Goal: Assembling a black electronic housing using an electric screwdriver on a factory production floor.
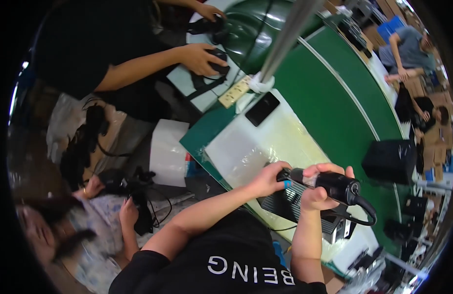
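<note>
Left arm: it is bent at the elbow, and the forearm is stretched up and to the right from the lower edge.
Left hand [266, 182]: the thumb and fingers are closed on the narrow end of the tool; a blue band [287, 184] is seen at the fingers.
Right arm: the forearm is raised almost straight up from the lower edge.
Right hand [314, 199]: the thick body is gripped, with fingers laid along the upper side and the thumb placed below.
Black cylindrical tool [338, 188]: it is held by both hands, between them, in front of the person's body.
Long axis: it is laid across the view, sloping slightly down to the right; the narrow end is pointed left, the thick end right.
Cable [369, 211]: it is bent downward from the thick end, then back to the left.
Slotted box [280, 205]: it is placed below the tool and is partly covered by the hands.
Phone [262, 109]: it is laid on the white sheet [236, 152], well apart from both hands.
</note>
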`<state>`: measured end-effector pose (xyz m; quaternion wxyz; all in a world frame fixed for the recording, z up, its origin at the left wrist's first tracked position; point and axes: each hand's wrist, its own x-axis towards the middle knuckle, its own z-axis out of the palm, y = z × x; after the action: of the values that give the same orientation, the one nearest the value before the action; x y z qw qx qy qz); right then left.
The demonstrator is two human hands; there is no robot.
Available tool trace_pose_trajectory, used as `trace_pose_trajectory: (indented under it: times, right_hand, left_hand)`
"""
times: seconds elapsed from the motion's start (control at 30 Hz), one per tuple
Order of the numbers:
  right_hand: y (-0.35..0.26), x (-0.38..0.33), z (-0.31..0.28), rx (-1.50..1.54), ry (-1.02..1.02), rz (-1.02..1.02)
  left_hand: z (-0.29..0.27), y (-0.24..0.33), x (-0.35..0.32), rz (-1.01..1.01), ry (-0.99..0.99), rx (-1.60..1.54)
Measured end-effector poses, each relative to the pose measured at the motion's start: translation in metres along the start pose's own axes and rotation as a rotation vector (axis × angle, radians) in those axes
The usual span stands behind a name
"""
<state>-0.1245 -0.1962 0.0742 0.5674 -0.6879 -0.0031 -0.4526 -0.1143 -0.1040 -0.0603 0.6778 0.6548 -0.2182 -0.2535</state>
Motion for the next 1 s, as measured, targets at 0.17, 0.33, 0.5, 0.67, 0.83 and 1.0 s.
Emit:
trace_pose_trajectory:
  times: [0.17,0.33,0.5,0.67,0.83,1.0]
  right_hand:
    - [0.009,-0.009,-0.007,0.065,-0.002,0.001]
    - [0.004,0.012,-0.014,0.098,-0.033,-0.001]
    - [-0.059,0.047,-0.102,0.18,0.376,-0.068]
    - [-0.102,0.008,-0.244,0.247,0.308,0.269]
    - [-0.066,-0.081,-0.312,0.066,0.509,0.958]
    - [-0.035,-0.152,-0.344,0.141,0.588,1.292]
  left_hand:
    - [0.004,-0.008,-0.004,0.005,0.019,-0.003]
    - [-0.003,0.003,-0.003,-0.023,0.025,0.027]
    - [-0.012,0.018,-0.004,-0.095,-0.127,0.349]
    - [-0.038,0.013,0.03,-0.839,-0.077,-0.073]
    - [-0.06,-0.035,0.078,-1.022,-0.583,-0.112]
    - [-0.027,-0.057,0.088,-1.34,-0.716,-0.257]
